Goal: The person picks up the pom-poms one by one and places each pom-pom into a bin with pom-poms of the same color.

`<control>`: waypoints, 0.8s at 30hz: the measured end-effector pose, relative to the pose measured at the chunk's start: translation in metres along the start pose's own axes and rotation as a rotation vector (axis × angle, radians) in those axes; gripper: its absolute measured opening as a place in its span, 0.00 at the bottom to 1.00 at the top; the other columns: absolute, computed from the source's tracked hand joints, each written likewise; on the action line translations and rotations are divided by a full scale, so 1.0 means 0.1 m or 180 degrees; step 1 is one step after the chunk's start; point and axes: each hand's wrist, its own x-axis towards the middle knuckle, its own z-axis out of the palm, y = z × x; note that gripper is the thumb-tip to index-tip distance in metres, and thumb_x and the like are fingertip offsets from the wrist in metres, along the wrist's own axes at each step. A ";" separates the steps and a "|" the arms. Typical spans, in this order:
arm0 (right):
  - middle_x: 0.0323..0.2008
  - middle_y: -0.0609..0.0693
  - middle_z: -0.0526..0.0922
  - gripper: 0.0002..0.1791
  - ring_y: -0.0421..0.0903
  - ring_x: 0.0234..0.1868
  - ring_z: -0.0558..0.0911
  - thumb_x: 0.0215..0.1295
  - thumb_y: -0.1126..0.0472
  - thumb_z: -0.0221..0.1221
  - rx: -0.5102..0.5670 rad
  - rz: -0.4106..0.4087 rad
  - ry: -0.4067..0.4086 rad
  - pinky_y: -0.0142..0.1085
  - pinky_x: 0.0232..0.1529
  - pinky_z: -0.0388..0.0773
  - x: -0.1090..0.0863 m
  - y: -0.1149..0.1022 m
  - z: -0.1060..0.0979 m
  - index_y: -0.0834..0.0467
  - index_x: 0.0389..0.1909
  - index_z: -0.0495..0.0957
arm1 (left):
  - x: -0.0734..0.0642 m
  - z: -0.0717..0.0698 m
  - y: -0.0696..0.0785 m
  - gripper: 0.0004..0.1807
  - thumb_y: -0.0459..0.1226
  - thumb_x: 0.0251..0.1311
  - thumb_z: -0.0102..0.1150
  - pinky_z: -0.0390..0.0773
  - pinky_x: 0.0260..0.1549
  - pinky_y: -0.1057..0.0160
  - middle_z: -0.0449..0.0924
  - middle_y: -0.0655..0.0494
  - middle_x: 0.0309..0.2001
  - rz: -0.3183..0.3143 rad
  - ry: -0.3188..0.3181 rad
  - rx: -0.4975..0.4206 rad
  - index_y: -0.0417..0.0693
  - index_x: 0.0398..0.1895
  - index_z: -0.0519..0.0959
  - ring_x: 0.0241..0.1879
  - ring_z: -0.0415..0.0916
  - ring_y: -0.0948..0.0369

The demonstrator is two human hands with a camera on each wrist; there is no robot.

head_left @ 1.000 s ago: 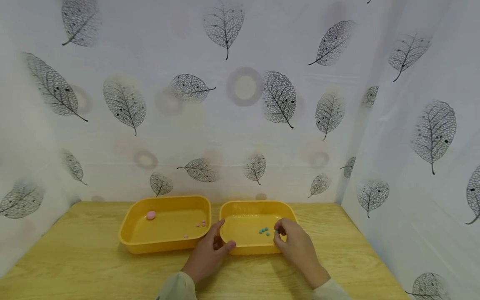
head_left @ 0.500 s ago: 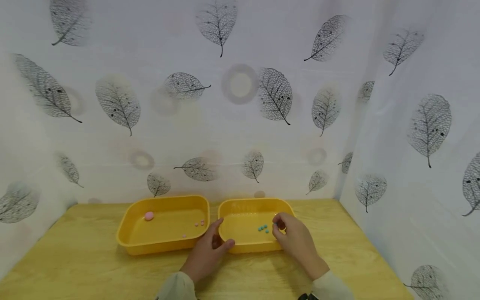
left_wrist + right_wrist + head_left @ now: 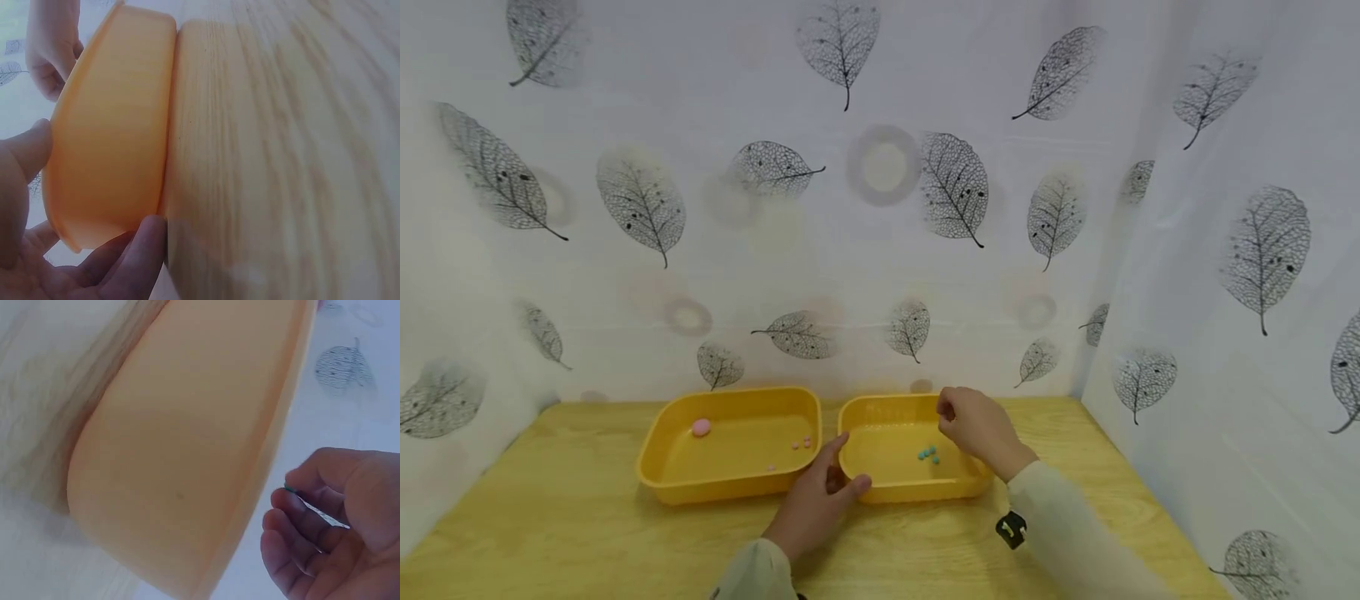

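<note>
My right hand [image 3: 981,427] is above the far right part of the right yellow tray [image 3: 917,492]. Thumb and index finger pinch a tiny teal bead [image 3: 289,487], seen in the right wrist view; its other fingers are loosely curled. Several more teal beads [image 3: 927,454] lie on that tray's floor, right of its middle. At the tray's near left corner, my left hand [image 3: 815,507] holds the tray between thumb and fingers. In the left wrist view the thumb touches the rim and the fingers [image 3: 147,250] reach round the lower side.
Left of it stands a larger yellow tray [image 3: 730,492], holding a bigger pink piece [image 3: 701,427] and several small pink beads [image 3: 807,442]. Both trays stand on a wood-grain table [image 3: 550,517]. A leaf-print curtain [image 3: 880,250] closes off the back and sides.
My right hand has lifted from the tray floor and moved away, towards the far rim, with a teal bead in its fingertips. My left hand has stayed at the tray corner.
</note>
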 end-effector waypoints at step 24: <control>0.16 0.43 0.67 0.23 0.41 0.21 0.62 0.63 0.69 0.69 -0.0294 -0.0334 -0.1068 0.35 0.28 0.63 0.21 0.08 0.30 0.53 0.14 0.69 | -0.01 -0.01 0.03 0.46 0.63 0.64 0.62 0.75 0.47 0.51 0.77 0.56 0.44 -0.0017 0.0010 0.0002 0.64 0.82 0.57 0.42 0.72 0.57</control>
